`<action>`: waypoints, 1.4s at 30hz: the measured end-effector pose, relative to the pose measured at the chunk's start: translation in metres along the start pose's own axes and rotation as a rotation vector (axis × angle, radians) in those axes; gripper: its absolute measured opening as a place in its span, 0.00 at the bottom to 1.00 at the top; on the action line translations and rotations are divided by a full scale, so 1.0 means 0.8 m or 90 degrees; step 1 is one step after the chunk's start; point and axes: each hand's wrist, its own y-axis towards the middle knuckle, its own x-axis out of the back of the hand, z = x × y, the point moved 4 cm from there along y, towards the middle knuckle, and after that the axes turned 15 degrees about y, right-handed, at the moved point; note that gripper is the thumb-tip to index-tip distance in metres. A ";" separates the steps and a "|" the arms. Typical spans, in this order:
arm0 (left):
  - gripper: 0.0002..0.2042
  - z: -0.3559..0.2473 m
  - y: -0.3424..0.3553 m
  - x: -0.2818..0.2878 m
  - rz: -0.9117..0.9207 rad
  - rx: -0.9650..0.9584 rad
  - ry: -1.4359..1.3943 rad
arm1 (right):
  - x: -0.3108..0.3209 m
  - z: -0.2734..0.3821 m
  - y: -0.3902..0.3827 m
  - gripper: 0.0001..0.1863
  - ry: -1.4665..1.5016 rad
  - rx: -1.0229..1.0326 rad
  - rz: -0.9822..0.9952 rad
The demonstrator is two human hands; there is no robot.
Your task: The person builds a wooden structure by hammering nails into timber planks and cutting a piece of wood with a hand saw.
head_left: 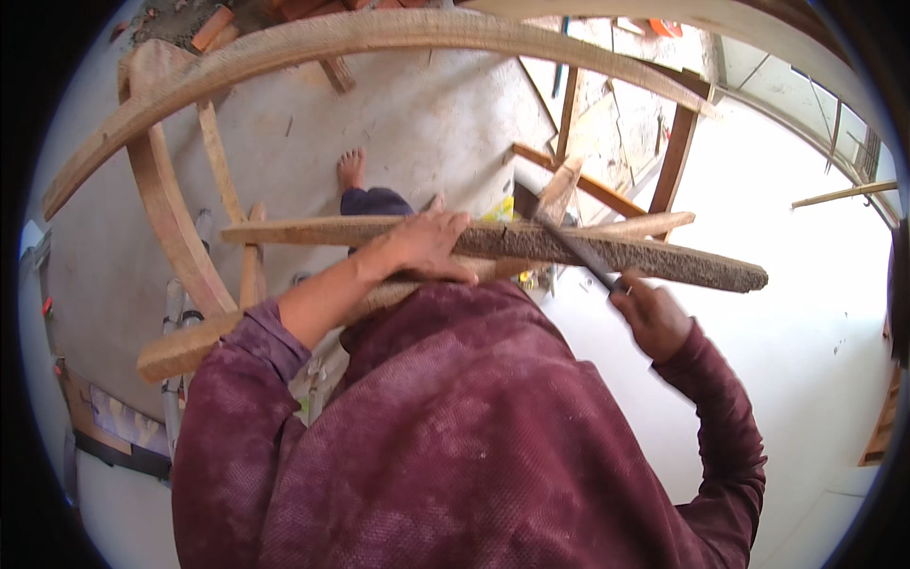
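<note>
My left hand (425, 245) grips a long wooden batten (692, 265) lying crosswise in front of me, with dark, rough bark along its right part. My right hand (646, 315) is closed on a long grey metal tool (590, 259), slanted up-left across the batten. Its far end, near a short upright wooden piece (566, 178), is too blurred to make out fully. A second, lighter timber (190, 349) runs beneath my left forearm, close against my body.
A long curved timber frame (398, 30) arches across the far side, with wooden legs (175, 228) at the left. My bare foot (351, 169) is on the grey floor beyond the batten. Pipes (173, 313) lie lower left; bricks (213, 28) and dark wooden posts (673, 152) stand farther back.
</note>
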 end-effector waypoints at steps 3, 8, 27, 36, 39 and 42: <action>0.54 -0.002 -0.008 0.015 0.026 0.012 -0.048 | 0.048 0.050 -0.012 0.13 0.119 0.267 -0.288; 0.54 0.003 -0.006 0.005 -0.019 0.004 -0.024 | 0.046 0.084 -0.007 0.24 0.749 0.557 -0.332; 0.51 -0.011 -0.013 0.023 0.057 0.018 -0.005 | -0.055 -0.069 -0.008 0.15 -0.013 -0.024 0.018; 0.48 0.003 -0.011 0.014 0.017 0.027 -0.028 | 0.059 0.120 -0.029 0.20 0.787 0.549 -0.399; 0.46 -0.007 -0.010 0.024 0.010 0.011 -0.023 | -0.015 -0.018 -0.009 0.17 0.205 0.281 -0.315; 0.45 -0.014 -0.008 0.021 0.015 0.001 -0.010 | -0.062 -0.077 -0.013 0.14 -0.006 -0.047 -0.002</action>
